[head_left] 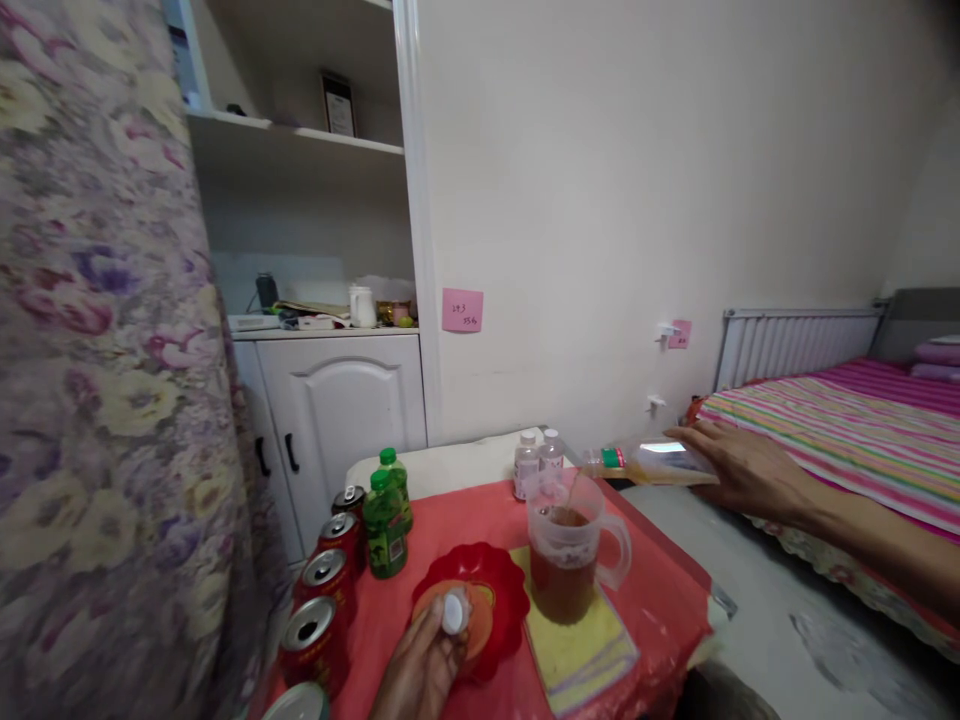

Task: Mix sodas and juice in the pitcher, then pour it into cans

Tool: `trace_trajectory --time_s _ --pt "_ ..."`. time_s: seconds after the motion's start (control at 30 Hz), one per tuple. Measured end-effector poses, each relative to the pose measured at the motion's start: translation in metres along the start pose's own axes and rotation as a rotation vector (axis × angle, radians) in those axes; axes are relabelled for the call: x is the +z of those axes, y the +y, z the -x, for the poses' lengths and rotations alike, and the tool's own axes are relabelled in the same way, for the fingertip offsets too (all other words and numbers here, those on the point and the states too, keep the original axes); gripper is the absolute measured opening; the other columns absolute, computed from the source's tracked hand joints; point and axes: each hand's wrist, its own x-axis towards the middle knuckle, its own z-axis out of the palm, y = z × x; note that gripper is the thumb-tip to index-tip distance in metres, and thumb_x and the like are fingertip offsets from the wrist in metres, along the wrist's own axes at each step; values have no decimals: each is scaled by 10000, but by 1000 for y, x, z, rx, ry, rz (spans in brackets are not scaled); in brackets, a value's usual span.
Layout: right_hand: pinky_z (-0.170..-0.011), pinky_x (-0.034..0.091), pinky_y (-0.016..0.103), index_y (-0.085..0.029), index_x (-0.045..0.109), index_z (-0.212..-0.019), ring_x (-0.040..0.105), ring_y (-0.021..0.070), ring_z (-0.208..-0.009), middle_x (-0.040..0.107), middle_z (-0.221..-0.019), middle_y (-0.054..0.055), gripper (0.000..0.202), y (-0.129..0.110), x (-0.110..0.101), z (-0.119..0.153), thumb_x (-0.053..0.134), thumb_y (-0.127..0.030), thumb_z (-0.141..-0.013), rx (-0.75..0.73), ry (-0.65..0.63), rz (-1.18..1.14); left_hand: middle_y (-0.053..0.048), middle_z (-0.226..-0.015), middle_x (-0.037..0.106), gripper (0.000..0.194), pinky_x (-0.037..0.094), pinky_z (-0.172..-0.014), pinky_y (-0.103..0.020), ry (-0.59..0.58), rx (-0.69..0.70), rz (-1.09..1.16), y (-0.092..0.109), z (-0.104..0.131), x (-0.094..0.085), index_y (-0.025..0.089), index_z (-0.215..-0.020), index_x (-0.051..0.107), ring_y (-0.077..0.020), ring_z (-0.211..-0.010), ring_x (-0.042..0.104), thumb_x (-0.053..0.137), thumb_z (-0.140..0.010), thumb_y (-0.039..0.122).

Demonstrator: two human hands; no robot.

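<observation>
My right hand [739,465] grips a clear plastic bottle [649,464] tipped on its side, and brown drink streams from its mouth into a clear pitcher [571,550]. The pitcher is about half full and stands on a yellow cloth [581,650] on the red-covered table [660,590]. My left hand [420,670] holds a white bottle cap [454,612] over a red scalloped plate [487,580] near the table's front.
Several red cans [326,590] line the table's left edge, with two green bottles [388,515] behind them. Two small clear bottles [537,460] stand at the back. A floral curtain [105,380] hangs at left, a white cabinet [337,410] behind, a striped bed [847,430] at right.
</observation>
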Motion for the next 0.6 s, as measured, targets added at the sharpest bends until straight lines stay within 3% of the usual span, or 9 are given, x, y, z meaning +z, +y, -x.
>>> trace_trajectory --time_s 0.27,0.6 --pt "-835 515 414 -177 503 -1333 651 312 -1020 659 -1158 146 597 4 -2 0 612 -227 -748 4 -10 -46 -33 -761 785 274 569 -576 -229 36 18 -4 -3 -3 -4 164 -839 730 -169 -652 700 877 -613 213" --pt "-797 536 422 -176 519 -1304 671 315 -978 674 -1153 152 557 5 -9 -2 630 -233 -761 -39 58 -35 -43 -854 799 250 604 -692 -304 -35 27 -57 -4 -1 -4 215 -875 733 -278 -897 742 845 -662 280"
